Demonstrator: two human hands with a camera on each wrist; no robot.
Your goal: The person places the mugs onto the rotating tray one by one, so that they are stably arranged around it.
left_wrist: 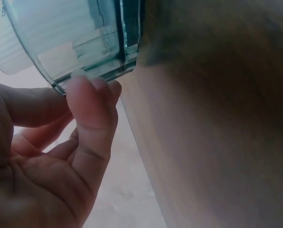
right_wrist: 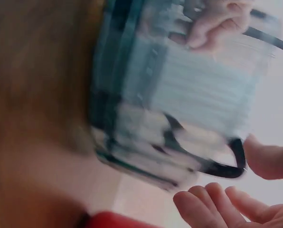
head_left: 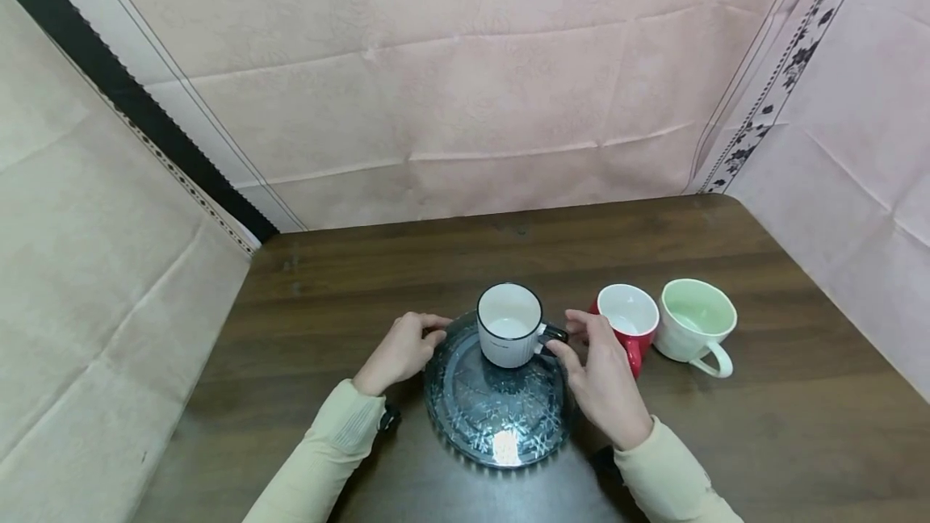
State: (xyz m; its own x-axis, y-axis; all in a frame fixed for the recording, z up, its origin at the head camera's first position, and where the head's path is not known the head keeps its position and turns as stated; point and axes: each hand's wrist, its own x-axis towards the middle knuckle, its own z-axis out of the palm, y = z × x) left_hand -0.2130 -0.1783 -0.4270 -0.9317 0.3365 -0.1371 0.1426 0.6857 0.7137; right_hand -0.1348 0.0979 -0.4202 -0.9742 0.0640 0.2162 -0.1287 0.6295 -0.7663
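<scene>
A white mug (head_left: 508, 321) with a black rim stands upright on a round, bluish see-through glass stand (head_left: 501, 414). At the stand's left edge my left hand (head_left: 407, 349) pinches the rim between thumb and fingers, as the left wrist view shows close up. My right hand (head_left: 606, 378) is beside the mug's black handle (right_wrist: 222, 168). Its thumb (right_wrist: 269, 159) is right at the handle, while the fingers (right_wrist: 203, 204) stretch out loosely near the stand's edge, apart from the thumb. The mug's far side is hidden in the head view.
Just right of my right hand stands a red mug (head_left: 629, 309), white inside, partly covered by that hand. Beside it is a pale green cup (head_left: 697, 321), its handle toward me. The wooden table (head_left: 349, 281) ends at a cloth-covered wall (head_left: 472, 103).
</scene>
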